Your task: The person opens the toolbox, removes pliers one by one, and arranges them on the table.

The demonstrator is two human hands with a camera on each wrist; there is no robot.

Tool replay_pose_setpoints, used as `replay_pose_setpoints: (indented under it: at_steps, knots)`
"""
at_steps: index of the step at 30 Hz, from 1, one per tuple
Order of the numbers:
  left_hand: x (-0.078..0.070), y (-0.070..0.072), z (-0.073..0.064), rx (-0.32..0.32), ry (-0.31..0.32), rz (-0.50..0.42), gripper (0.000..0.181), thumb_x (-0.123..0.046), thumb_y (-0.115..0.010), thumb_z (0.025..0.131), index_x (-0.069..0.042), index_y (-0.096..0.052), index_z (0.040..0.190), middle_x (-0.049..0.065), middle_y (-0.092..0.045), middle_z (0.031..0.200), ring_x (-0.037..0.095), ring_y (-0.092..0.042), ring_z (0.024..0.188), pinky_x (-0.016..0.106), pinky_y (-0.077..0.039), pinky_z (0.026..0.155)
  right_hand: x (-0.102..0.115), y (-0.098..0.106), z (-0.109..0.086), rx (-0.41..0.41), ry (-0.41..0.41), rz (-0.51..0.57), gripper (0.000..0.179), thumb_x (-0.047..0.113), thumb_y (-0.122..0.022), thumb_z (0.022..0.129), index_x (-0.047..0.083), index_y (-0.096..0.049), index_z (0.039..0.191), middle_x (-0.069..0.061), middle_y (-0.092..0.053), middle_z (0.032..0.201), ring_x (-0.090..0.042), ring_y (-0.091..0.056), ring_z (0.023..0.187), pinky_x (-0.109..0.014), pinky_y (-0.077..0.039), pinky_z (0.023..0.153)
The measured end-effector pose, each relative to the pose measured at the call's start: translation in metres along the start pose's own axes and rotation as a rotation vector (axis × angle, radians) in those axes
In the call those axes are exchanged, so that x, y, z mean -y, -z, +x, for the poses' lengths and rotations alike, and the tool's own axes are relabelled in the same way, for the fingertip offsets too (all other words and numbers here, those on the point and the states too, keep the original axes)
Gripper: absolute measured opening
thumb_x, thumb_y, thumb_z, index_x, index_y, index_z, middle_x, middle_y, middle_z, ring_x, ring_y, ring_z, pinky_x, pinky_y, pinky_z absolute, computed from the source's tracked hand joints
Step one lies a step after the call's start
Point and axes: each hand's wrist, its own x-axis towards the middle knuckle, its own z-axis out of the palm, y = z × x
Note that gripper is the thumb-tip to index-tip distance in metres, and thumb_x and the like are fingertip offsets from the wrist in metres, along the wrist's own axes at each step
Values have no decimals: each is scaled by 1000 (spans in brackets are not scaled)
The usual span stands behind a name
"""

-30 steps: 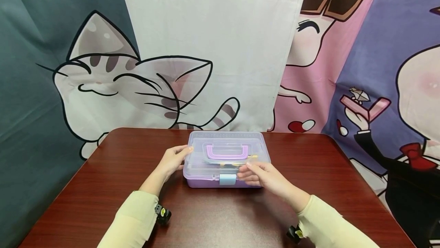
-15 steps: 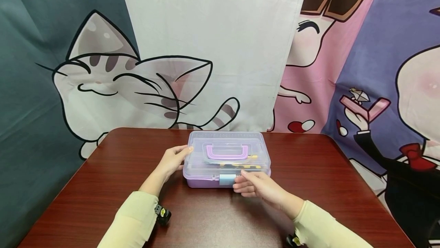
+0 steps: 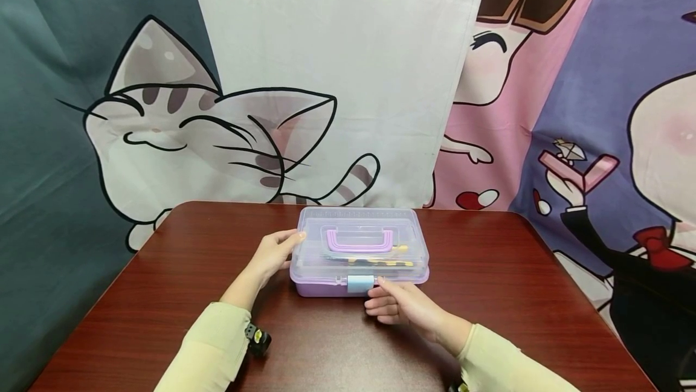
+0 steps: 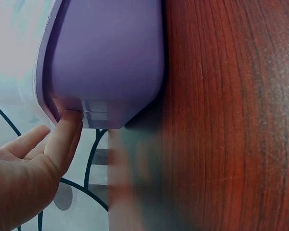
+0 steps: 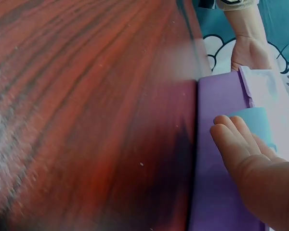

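Storage box (image 3: 353, 269) sits closed, far on the desk (image 3: 315, 350), left edge pinched by the left hand (image 3: 274, 253); the right hand (image 3: 405, 307), fingers loosely straight, has dropped within reach of its latch (image 3: 359, 284).

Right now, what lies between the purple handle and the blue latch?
In the head view, the clear lid lies between them, with slim yellow-patterned items showing through it.

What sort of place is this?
Probably an indoor spot set up for filming tabletop work: a glossy red-brown wood-grain table, a cartoon-printed fabric backdrop behind it, and a small black wrist-worn device.
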Motion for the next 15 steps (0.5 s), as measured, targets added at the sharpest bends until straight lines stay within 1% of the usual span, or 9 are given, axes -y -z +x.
replay_pose_setpoints:
  at_steps: [7,12,15]
  knots:
    - [1,1,4,9,13,12,60,-35,-56,93,2,-43,139,25,-50,134,27,-57,111,45,-55,89,-8,-4,4,-24,-34,51,75,52,-45,95,-16,-46,126,-21,-67,111,-19,-68,94,-31,-57,82]
    - [0,0,1,3,4,11,63,-39,-58,92,0,-43,139,24,-50,135,26,-57,113,43,-55,89,-11,-5,7,-34,-47,62,79,54,-44,94,-17,-44,127,-20,-66,113,-20,-67,96,-33,-57,83]
    - [1,0,1,-2,-4,14,64,-41,-58,91,-1,-44,139,23,-50,135,26,-57,113,42,-55,88,-14,-5,10,-45,-55,67,79,54,-45,94,-18,-42,128,-18,-67,110,-20,-67,96,-32,-57,82]
